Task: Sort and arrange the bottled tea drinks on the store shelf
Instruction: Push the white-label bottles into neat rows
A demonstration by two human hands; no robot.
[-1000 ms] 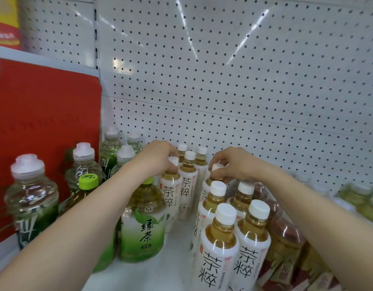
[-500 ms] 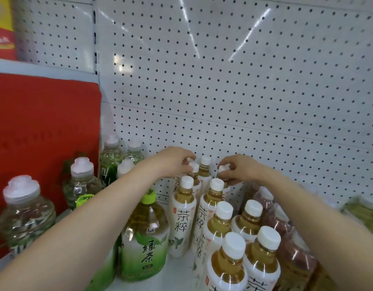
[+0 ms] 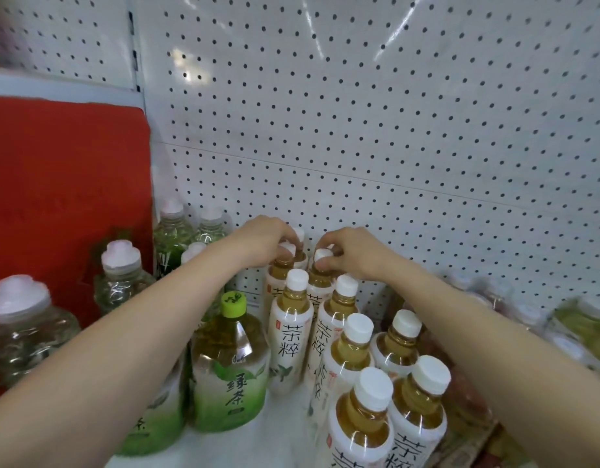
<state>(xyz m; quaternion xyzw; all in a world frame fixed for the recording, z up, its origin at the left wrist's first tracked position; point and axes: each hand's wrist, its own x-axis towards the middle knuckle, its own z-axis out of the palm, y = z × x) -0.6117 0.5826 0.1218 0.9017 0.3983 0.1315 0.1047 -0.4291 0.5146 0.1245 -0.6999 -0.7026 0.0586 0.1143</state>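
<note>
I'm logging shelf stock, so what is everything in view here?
white-capped tea bottles: nine, white labels and amber tea, centre rows
green tea bottles: two, lime cap, left of those; one half hidden by the forearm
clear bottles: five, pale caps, far left
blurred bottles: count unclear, reddish and green, right
red panel: one, left
pegboard: one, white, behind
left hand: grips a rear tea bottle's cap
right hand: pinches the neighbouring cap

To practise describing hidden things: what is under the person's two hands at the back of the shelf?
The left hand grips one white-capped tea bottle; the right hand pinches another's cap. The hands cover much of both caps.
</note>
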